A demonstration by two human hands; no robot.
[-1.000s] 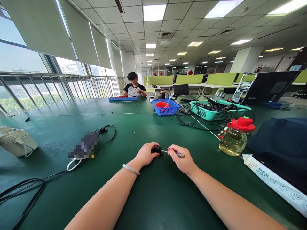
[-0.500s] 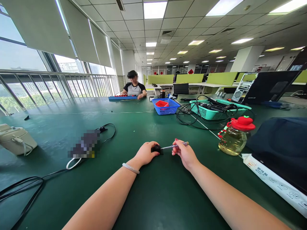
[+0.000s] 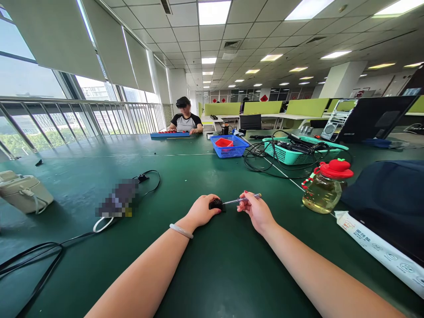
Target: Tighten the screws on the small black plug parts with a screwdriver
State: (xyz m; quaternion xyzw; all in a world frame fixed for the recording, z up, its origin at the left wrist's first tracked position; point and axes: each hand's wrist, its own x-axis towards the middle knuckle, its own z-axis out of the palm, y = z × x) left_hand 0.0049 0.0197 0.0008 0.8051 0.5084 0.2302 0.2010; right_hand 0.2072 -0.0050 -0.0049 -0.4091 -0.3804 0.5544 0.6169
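On the green tabletop [image 3: 212, 265] my left hand [image 3: 202, 211] is closed around a small black part [image 3: 217, 204], pressing it against the surface; its exact kind is too small to make out. A screwdriver [image 3: 245, 199] with a thin metal shaft and a clear, slim handle is pinched in my right hand [image 3: 255, 211]. It lies nearly level, its tip pointing left and meeting the right side of the black part. Whether the tip sits in a screw cannot be seen.
Right of my arms stand a red-lidded jar [image 3: 326, 185], a white long box [image 3: 374, 251] and a dark cap-like cloth [image 3: 387, 190]. Ahead are a blue basket [image 3: 229, 151] and a teal basket [image 3: 288, 157] with cables. Leftward lie a blurred phone-like object [image 3: 117, 198] and a beige case [image 3: 23, 192]. Another person [image 3: 185, 121] sits opposite.
Both hands keep their grip and place almost unchanged. The screwdriver's handle has risen very slightly; the whole view has shifted a little.
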